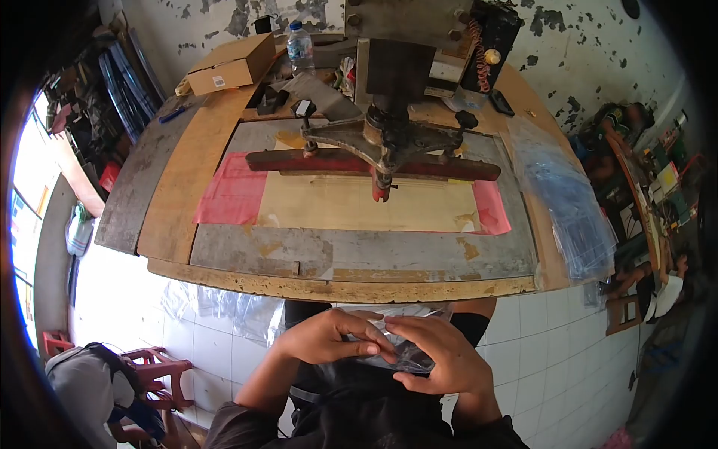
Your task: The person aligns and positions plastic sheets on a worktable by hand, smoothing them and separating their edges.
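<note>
My left hand (333, 337) and my right hand (445, 355) are close together over my lap, below the table's front edge. Clear, shiny plastic (415, 358) lies between them. The left hand's thumb and fingers come together at the plastic's left side. On the other side, my right hand curves round it, thumb low and fingers above. Part of the plastic is hidden behind the hands, so its full shape cannot be made out. In front of me stands a press with a long red bar (329, 161) above a yellowish sheet (359, 209) with pink ends.
Clear plastic pieces (568, 217) are stacked on the table's right side; more plastic (224, 303) hangs below its left front. A cardboard box (232, 63), a water bottle (299, 49) and a phone (501, 102) sit at the back. Other people are at both sides, near a red stool (161, 370).
</note>
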`<state>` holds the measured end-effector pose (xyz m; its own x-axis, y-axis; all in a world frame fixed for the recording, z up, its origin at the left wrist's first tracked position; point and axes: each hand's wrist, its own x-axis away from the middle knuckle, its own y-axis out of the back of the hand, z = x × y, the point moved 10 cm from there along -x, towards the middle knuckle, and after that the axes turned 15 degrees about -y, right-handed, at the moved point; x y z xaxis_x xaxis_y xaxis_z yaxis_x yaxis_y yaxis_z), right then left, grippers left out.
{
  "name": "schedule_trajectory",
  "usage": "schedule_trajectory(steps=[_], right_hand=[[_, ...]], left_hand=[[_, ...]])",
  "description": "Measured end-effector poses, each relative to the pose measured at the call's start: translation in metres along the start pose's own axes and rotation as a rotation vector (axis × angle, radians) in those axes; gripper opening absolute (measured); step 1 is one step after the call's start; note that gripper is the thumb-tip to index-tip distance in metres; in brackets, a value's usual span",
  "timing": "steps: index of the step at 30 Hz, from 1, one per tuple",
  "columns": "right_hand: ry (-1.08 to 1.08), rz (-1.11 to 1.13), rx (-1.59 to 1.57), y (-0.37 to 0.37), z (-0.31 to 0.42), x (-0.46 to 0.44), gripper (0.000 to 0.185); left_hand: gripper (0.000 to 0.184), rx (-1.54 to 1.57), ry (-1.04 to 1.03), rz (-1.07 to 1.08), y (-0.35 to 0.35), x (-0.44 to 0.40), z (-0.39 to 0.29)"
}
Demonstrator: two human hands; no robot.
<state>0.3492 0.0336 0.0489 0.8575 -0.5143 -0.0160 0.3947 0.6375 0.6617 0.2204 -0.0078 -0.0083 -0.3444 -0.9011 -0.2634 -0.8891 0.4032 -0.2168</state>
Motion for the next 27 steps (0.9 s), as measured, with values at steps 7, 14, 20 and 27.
schedule_trajectory(steps=[7,14,20,27], right_hand=[[-0.054,-0.052,0.013,0.001,-0.003,-0.007,0.064],[-0.102,-0.167,-0.039,0.007,0.0,-0.012,0.056],[-0.204,-0.264,-0.044,0.024,-0.009,-0.016,0.036],[-0.187,-0.346,-0.115,0.035,0.001,-0.024,0.032]], left_hand=[[0.019,-0.355,-0.158,-0.015,0.008,-0.007,-0.017],[0.013,-0.412,-0.025,-0.21,0.016,-0.004,-0.004],[0.013,-0.674,-0.206,-0.379,0.02,-0.009,-0.035],[0.017,-0.793,-0.361,-0.423,0.015,-0.016,-0.052]])
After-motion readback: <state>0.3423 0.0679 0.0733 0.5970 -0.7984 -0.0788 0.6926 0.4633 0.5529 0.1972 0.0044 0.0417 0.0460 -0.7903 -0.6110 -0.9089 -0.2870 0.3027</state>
